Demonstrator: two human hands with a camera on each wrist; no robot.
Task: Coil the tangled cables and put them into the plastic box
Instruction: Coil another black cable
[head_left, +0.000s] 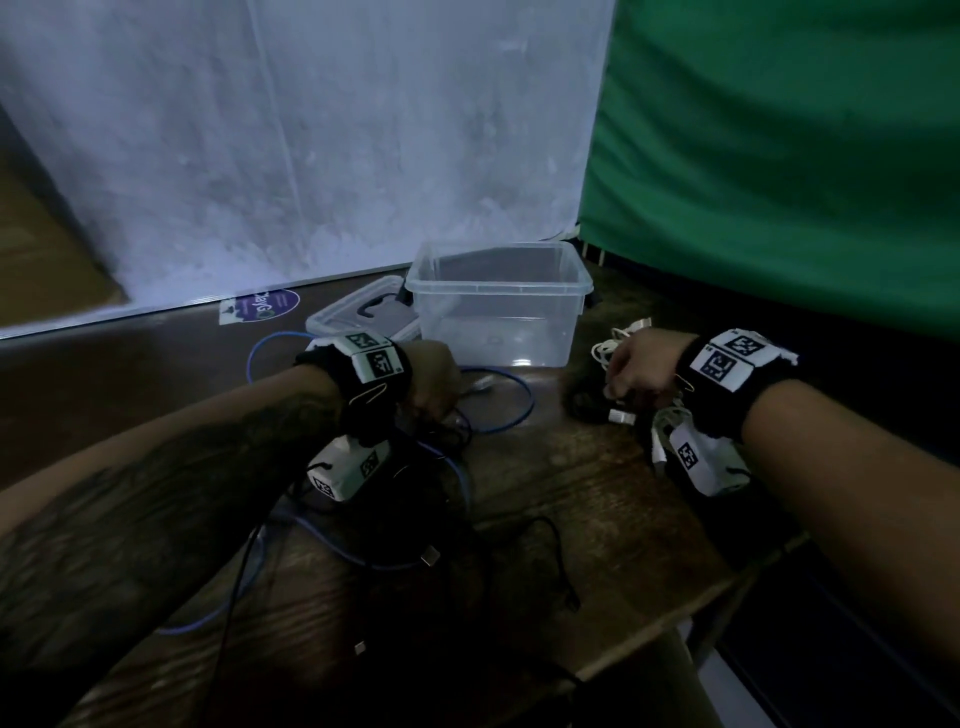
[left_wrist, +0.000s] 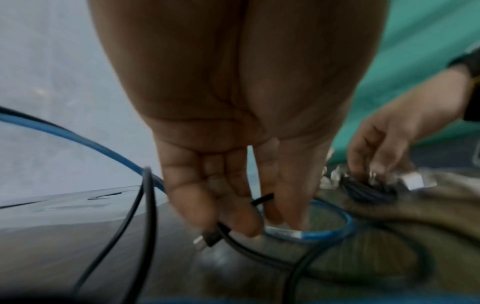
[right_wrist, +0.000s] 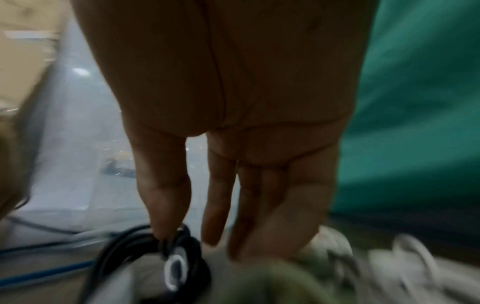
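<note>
A clear plastic box (head_left: 566, 283) stands open and empty at the back of the wooden table. My left hand (head_left: 434, 384) (left_wrist: 259, 224) reaches down into the tangle in front of it and pinches a black cable (left_wrist: 148, 205) just behind its USB plug (left_wrist: 207, 239). A blue cable (head_left: 519, 415) (left_wrist: 337, 232) loops under that hand. My right hand (head_left: 631, 371) (right_wrist: 187, 238), right of the box, holds a coiled black cable (head_left: 587, 408) (right_wrist: 124, 246) against the table. White cables (head_left: 615, 343) (right_wrist: 405, 265) lie around and under it.
The box's lid (head_left: 358, 314) lies flat to the box's left. More black cable ends (head_left: 561, 566) trail toward the table's front edge (head_left: 670, 631). A green curtain (head_left: 779, 156) hangs close on the right and a white sheet (head_left: 311, 130) behind.
</note>
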